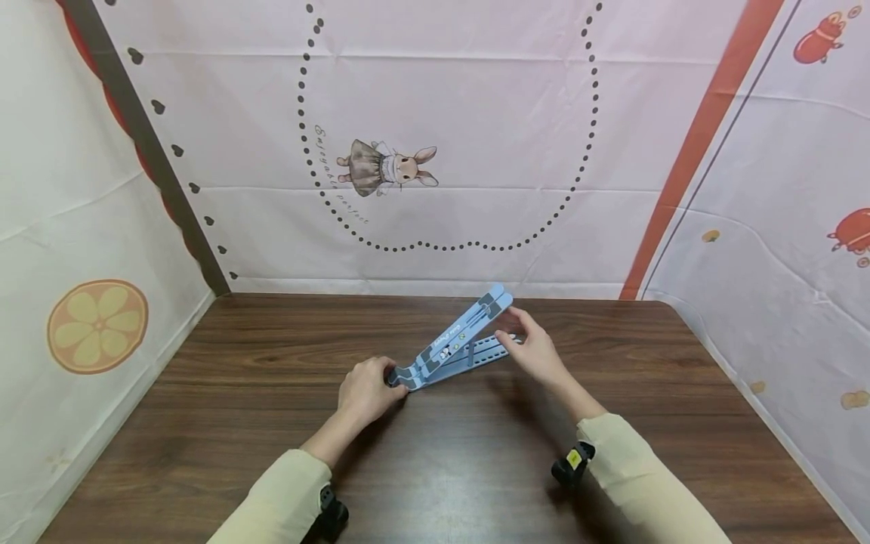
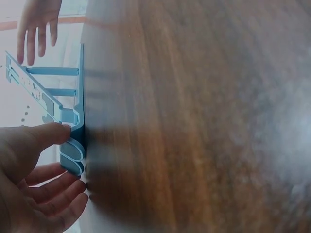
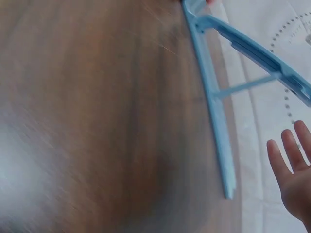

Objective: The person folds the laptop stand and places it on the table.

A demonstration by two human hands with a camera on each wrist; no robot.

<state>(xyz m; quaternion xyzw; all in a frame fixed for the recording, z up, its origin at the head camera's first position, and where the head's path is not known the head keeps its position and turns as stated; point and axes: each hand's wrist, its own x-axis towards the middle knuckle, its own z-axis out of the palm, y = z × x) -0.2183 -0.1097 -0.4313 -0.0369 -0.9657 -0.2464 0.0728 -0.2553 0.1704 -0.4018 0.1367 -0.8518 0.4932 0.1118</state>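
A light blue folding laptop stand (image 1: 448, 341) with grey pads and small printed figures stands on the table, its upper arms raised at a slant over the base rails. My left hand (image 1: 367, 389) holds its low front end, thumb on the near side and fingers round the far side, as the left wrist view also shows (image 2: 17, 158). Beside the raised rear end is my right hand (image 1: 535, 353). Its fingers are nearly straight and spread in the right wrist view, apart from the stand's slanted arm. Thin struts (image 3: 248, 85) join the arms to the base.
The dark wood-grain table (image 1: 435, 468) reaches back to a white printed cloth (image 1: 462, 113) hanging behind it. More cloth hangs along the left and right sides. Black wrist cameras sit on both sleeves.
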